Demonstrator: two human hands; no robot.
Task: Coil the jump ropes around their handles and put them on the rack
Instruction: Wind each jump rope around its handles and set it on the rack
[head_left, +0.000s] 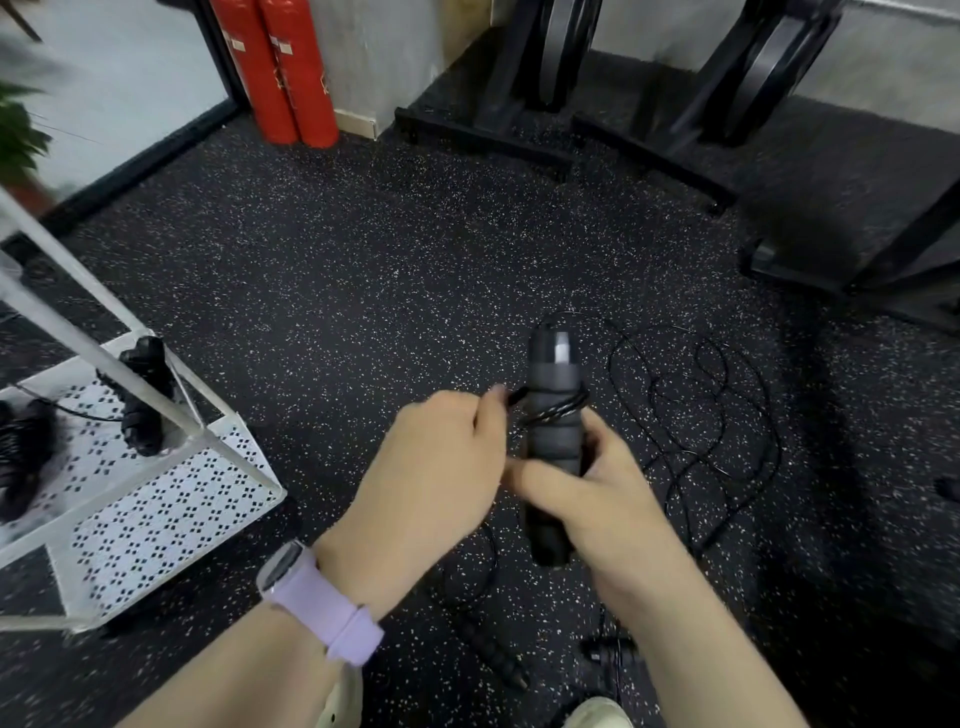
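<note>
Right hand (597, 499) has its grip wrapped around the lower half of the black foam handle (553, 431), thumb laid across the front, holding it upright above the speckled black floor (337, 270), glossy cap end pointing away from the person. Left hand (441, 467) sits tight against the handle's left side, fingers curled, its grip pinching a short stretch of the thin black rope (727, 415) near the fingertips, and a turn or two of that rope crosses the handle on a slant just above the right thumb. The rest of the rope lies loose on the floor to the right of the hands, in several overlapping loops. Down below, between the forearms, a second black ribbed handle (493, 654) lies on the floor with its own thin cord curling up beside it. A lilac watch (317, 597) rides the left wrist. Over on the left stands the white rack (171, 499) with its perforated shelf and slanted white bars; a black coiled jump rope (143, 395) lies on that shelf near the back corner, and another dark bundle, blurred, sits at the far left edge. Two red cylinders (280, 67) lean against the far wall, with black equipment frames (649, 119) to their right.
</note>
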